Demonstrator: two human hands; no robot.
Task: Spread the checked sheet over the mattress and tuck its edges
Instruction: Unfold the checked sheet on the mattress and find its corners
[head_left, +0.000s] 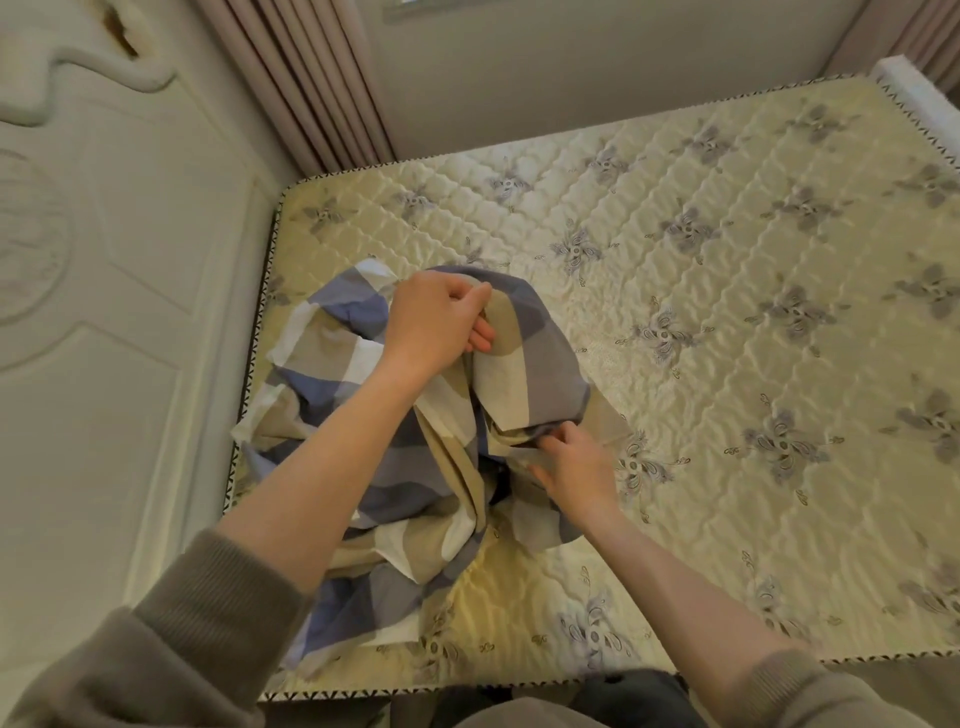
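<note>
**One bunched sheet being gripped by two hands on one bare mattress**

One headboard (104, 291), pale and carved, is being seen at the far left, running along the left edge of the single mattress (727, 322). Behind its upper end, pleated curtains (311, 88) are hanging against the wall, and a second strip of curtain is showing at the top right corner.

One checked sheet (332, 364), in blue, beige and white squares, is lying crumpled in a heap on the left part of the mattress, close to the headboard and reaching down to the near edge. Most of the quilted, flower-printed mattress to the right is being left uncovered.

Two hands are being counted, both bare, with grey-brown sleeves pushed up the forearms. The left hand (441, 317) is being held closed at the top of the heap, a fold of the sheet being pinched between thumb and curled fingers and lifted off the surface. The left forearm is crossing over the heap and hiding part of it.

The right hand (571, 467) is being kept lower and nearer, on the right side of the heap, its fingers being curled shut around an edge of the same sheet.
</note>
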